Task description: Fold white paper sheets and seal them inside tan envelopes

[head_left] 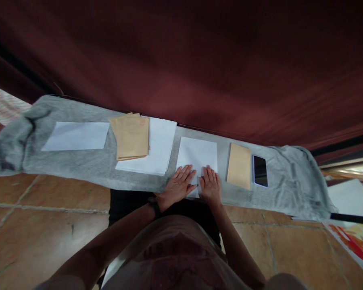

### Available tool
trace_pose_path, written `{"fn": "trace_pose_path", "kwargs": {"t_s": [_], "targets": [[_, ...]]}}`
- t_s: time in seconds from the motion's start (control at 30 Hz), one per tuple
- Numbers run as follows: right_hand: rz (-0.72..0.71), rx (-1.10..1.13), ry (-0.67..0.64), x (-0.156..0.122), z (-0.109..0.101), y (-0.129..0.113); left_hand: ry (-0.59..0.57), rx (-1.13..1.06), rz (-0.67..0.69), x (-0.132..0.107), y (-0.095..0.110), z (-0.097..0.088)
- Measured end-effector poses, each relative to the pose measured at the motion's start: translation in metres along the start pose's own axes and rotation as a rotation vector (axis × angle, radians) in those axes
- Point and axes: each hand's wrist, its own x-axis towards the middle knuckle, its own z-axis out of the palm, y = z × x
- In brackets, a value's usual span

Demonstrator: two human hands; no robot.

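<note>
My left hand [179,185] and my right hand [210,184] lie flat, fingers stretched out, side by side on the near edge of a white sheet of paper [197,154]. The sheet rests on a grey cloth [87,165] spread over the tiled floor. Neither hand holds anything. A brown envelope [238,165] lies just right of the sheet, and a dark phone [260,170] lies beside that envelope.
Left of my hands, a stack of brown envelopes [130,136] sits on a pile of white sheets [159,147]. Further left is a white envelope [77,136]. A dark red curtain [199,60] hangs behind the cloth. White and colourful paper [355,233] lies at the right.
</note>
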Motion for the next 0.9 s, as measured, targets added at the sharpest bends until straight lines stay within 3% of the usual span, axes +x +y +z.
{"fn": "trace_pose_path", "kwargs": {"t_s": [0.5, 0.9], "targets": [[0.066, -0.036, 0.037, -0.011, 0.001, 0.038, -0.047, 0.059, 0.065, -0.012, -0.007, -0.011], [0.078, 0.1, 0.059, -0.018, -0.004, 0.044, -0.134, 0.038, 0.229, -0.035, -0.017, -0.016]]}}
